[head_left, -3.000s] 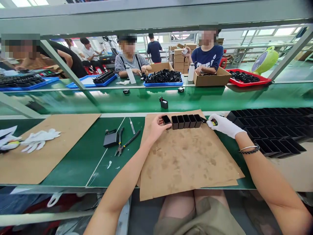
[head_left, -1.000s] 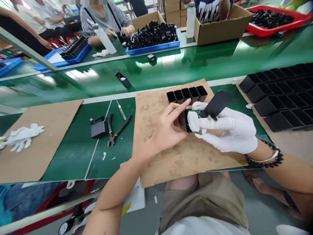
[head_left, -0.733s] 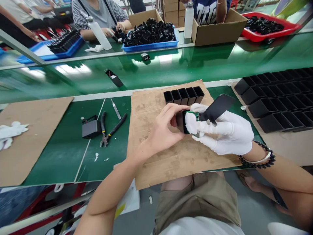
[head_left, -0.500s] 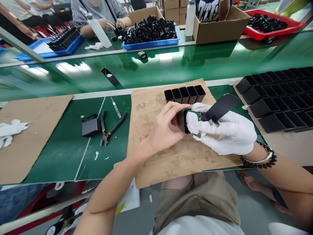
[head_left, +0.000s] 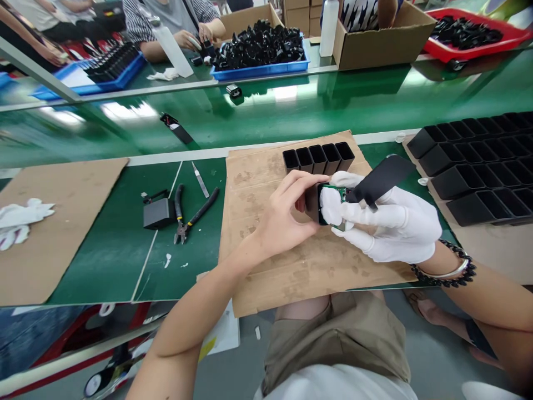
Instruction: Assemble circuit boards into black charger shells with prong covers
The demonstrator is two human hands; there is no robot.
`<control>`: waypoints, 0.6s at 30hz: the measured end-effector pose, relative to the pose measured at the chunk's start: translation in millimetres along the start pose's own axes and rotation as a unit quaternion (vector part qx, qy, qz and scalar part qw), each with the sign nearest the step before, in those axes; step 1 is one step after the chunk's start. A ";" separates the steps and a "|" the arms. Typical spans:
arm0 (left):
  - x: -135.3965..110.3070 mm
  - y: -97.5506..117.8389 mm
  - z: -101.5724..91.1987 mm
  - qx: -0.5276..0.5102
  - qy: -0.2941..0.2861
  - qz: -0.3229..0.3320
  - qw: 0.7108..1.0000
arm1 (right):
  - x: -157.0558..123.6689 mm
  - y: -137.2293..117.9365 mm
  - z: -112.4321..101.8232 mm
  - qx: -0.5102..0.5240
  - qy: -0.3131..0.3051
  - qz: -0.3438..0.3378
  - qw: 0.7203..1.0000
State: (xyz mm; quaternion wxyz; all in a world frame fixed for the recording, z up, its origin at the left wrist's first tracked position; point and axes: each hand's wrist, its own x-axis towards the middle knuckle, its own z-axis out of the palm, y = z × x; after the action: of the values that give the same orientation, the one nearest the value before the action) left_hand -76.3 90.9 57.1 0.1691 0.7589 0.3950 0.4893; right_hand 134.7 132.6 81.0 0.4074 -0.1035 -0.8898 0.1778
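My bare left hand (head_left: 285, 216) grips a black rectangular case (head_left: 313, 204) from the left, fingers over the top and thumb below. From the right, my white-gloved right hand (head_left: 393, 225) holds a green circuit board (head_left: 342, 191) at the case's open end, the board partly inside. A flat black cover plate (head_left: 385, 179) sticks up and right from the board, above the gloved fingers. A white lump (head_left: 331, 205) covers much of the board; whether it is a filling or a gloved fingertip I cannot tell. Just behind stands a row of several empty black cases (head_left: 318, 158) on the cardboard sheet (head_left: 258, 178).
Left of the cardboard lie side cutters (head_left: 182, 230), tweezers (head_left: 200, 179) and a closed black box (head_left: 159, 214). White gloves (head_left: 25, 216) rest further left. Several rows of black cases (head_left: 466, 180) stand right. A green belt (head_left: 266, 114) carries loose parts; a co-worker sits beyond it.
The parts on the belt have shifted left. My view has moved slightly, and both hands keep their hold on the case and board with little change.
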 end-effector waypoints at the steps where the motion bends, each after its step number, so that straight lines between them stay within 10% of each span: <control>1: 0.0 -0.1 0.1 -0.002 0.001 0.000 1.000 | -0.9 0.9 1.2 0.001 0.010 0.002 1.000; 18: 0.9 -8.1 0.2 0.004 0.011 0.060 0.998 | 10.7 -5.6 -5.0 0.046 -0.053 0.088 0.994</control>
State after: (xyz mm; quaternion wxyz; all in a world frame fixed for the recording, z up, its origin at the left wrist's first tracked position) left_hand -79.5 96.8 52.3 0.1319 0.7764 0.3527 0.5053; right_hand 131.3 132.2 93.7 0.3463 -0.1528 -0.8886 0.2592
